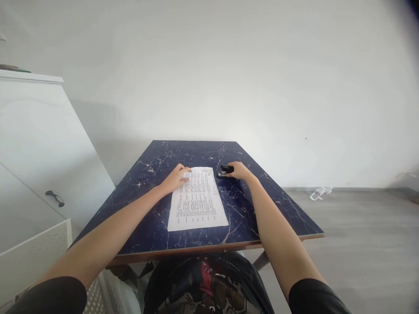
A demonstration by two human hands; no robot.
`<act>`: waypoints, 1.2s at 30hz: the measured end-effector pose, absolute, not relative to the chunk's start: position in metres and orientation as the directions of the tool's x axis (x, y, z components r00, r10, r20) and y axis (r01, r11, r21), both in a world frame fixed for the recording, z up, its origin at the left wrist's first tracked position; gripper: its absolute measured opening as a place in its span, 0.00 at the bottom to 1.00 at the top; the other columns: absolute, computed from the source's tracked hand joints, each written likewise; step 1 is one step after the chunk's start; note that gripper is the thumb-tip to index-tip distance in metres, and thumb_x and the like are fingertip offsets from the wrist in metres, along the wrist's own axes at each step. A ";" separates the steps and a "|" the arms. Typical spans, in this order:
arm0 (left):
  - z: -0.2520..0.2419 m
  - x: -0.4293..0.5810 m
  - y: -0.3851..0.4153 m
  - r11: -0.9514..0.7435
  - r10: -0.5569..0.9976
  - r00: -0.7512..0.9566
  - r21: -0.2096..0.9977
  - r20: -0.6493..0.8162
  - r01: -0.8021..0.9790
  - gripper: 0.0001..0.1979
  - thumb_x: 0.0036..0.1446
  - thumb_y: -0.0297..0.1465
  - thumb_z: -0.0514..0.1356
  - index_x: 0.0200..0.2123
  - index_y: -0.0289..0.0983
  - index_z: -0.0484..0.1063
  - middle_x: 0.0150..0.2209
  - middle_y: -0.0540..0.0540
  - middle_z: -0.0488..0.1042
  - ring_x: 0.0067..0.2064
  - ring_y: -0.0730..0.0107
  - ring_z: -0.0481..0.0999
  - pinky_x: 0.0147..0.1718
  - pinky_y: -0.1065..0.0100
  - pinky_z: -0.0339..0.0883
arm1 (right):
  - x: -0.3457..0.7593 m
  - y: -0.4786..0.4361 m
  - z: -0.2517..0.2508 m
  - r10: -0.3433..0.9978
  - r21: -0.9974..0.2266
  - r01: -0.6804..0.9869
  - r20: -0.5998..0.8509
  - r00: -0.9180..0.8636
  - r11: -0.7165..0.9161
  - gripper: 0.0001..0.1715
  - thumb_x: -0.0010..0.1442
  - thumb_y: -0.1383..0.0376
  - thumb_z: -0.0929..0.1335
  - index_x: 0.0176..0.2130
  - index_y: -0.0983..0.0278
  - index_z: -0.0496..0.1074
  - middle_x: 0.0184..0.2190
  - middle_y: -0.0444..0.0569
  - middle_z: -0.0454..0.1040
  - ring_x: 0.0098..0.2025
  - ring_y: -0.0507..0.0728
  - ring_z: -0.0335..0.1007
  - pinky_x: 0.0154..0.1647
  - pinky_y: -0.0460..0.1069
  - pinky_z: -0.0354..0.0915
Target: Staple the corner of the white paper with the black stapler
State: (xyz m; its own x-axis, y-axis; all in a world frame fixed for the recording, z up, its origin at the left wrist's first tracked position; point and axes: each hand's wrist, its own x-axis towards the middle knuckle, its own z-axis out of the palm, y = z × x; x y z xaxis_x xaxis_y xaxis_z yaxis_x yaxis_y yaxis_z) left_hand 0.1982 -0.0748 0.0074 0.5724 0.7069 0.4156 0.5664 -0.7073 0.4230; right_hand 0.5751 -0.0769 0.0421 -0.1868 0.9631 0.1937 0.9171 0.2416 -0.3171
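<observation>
A printed white paper sheet (197,199) lies on the dark blue marbled table (153,161). My left hand (177,177) rests flat on the sheet's upper left corner, fingers stretched out. My right hand (238,171) is closed around a small black stapler (225,170) that sits on the table just beyond the sheet's upper right corner. The stapler's far end sticks out to the left of my fingers.
A white cabinet (36,144) with a dark handle (55,198) stands to the left of the table. A crushed plastic bottle (321,192) lies on the grey floor at the right, near the white wall.
</observation>
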 end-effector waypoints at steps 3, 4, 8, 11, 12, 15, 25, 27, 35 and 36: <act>0.006 0.197 -0.073 -0.696 0.718 0.560 0.448 0.413 0.561 0.20 0.66 0.36 0.61 0.60 0.48 0.70 0.52 0.43 0.64 0.54 0.54 0.72 0.58 0.51 0.66 | 0.566 -0.077 0.041 0.947 -0.336 0.894 0.223 -0.231 0.297 0.12 0.53 0.66 0.76 0.40 0.63 0.79 0.36 0.50 0.81 0.37 0.59 0.75 0.36 0.48 0.64; 0.005 0.197 -0.072 -0.692 0.722 0.559 0.453 0.408 0.563 0.19 0.66 0.37 0.61 0.60 0.48 0.71 0.52 0.43 0.64 0.54 0.54 0.72 0.58 0.51 0.66 | 0.562 -0.077 0.041 0.944 -0.349 0.886 0.228 -0.237 0.306 0.13 0.54 0.66 0.76 0.41 0.63 0.79 0.37 0.50 0.81 0.38 0.59 0.75 0.38 0.48 0.65; 0.004 0.196 -0.071 -0.683 0.729 0.560 0.459 0.393 0.568 0.17 0.67 0.39 0.60 0.58 0.47 0.73 0.53 0.42 0.65 0.55 0.53 0.72 0.57 0.51 0.67 | 0.555 -0.079 0.042 0.946 -0.395 0.865 0.219 -0.239 0.310 0.14 0.56 0.65 0.75 0.44 0.64 0.80 0.40 0.51 0.82 0.41 0.60 0.76 0.41 0.49 0.66; 0.004 0.196 -0.070 -0.685 0.728 0.550 0.464 0.410 0.562 0.15 0.67 0.37 0.60 0.55 0.45 0.74 0.51 0.42 0.65 0.55 0.53 0.72 0.59 0.51 0.66 | 0.554 -0.080 0.044 0.944 -0.383 0.867 0.214 -0.253 0.319 0.14 0.57 0.66 0.75 0.45 0.64 0.80 0.41 0.51 0.82 0.42 0.61 0.76 0.41 0.49 0.66; 0.005 0.197 -0.070 -0.688 0.726 0.544 0.468 0.421 0.555 0.14 0.67 0.36 0.60 0.54 0.44 0.75 0.51 0.42 0.65 0.55 0.53 0.72 0.60 0.50 0.65 | 0.554 -0.081 0.045 0.942 -0.375 0.869 0.215 -0.257 0.323 0.15 0.57 0.66 0.74 0.45 0.64 0.80 0.41 0.52 0.82 0.42 0.61 0.77 0.41 0.49 0.66; 0.009 0.198 -0.073 -0.711 0.703 0.535 0.481 0.468 0.513 0.12 0.67 0.35 0.60 0.53 0.43 0.74 0.49 0.43 0.66 0.55 0.55 0.72 0.61 0.50 0.64 | 0.554 -0.081 0.045 0.941 -0.356 0.876 0.215 -0.262 0.326 0.17 0.57 0.66 0.75 0.47 0.63 0.79 0.44 0.53 0.82 0.44 0.62 0.77 0.43 0.50 0.67; 0.018 0.201 -0.078 -0.779 0.626 0.552 0.473 0.551 0.411 0.11 0.70 0.38 0.59 0.52 0.43 0.75 0.48 0.44 0.68 0.53 0.58 0.73 0.59 0.52 0.66 | 0.552 -0.078 0.041 0.943 -0.331 0.890 0.223 -0.249 0.313 0.18 0.57 0.67 0.75 0.49 0.63 0.80 0.46 0.53 0.82 0.48 0.65 0.78 0.47 0.51 0.70; 0.018 0.201 -0.078 -0.776 0.630 0.546 0.477 0.552 0.414 0.11 0.70 0.38 0.58 0.52 0.43 0.75 0.48 0.44 0.68 0.53 0.58 0.73 0.59 0.51 0.66 | 0.552 -0.078 0.042 0.942 -0.335 0.888 0.220 -0.251 0.315 0.18 0.57 0.67 0.75 0.49 0.63 0.80 0.46 0.53 0.82 0.47 0.65 0.78 0.47 0.51 0.69; 0.020 0.201 -0.078 -0.805 0.594 0.516 0.447 0.618 0.390 0.11 0.70 0.37 0.59 0.51 0.42 0.75 0.46 0.44 0.68 0.52 0.58 0.73 0.58 0.52 0.66 | 0.554 -0.074 0.038 0.952 -0.348 0.894 0.222 -0.212 0.281 0.18 0.56 0.67 0.75 0.48 0.64 0.80 0.44 0.53 0.83 0.45 0.63 0.78 0.43 0.50 0.69; 0.020 0.200 -0.078 -0.804 0.595 0.514 0.446 0.618 0.393 0.11 0.70 0.37 0.59 0.52 0.42 0.75 0.46 0.44 0.68 0.51 0.59 0.73 0.58 0.52 0.66 | 0.554 -0.074 0.038 0.953 -0.347 0.897 0.223 -0.204 0.273 0.18 0.56 0.67 0.75 0.48 0.64 0.80 0.44 0.53 0.83 0.45 0.63 0.78 0.43 0.50 0.69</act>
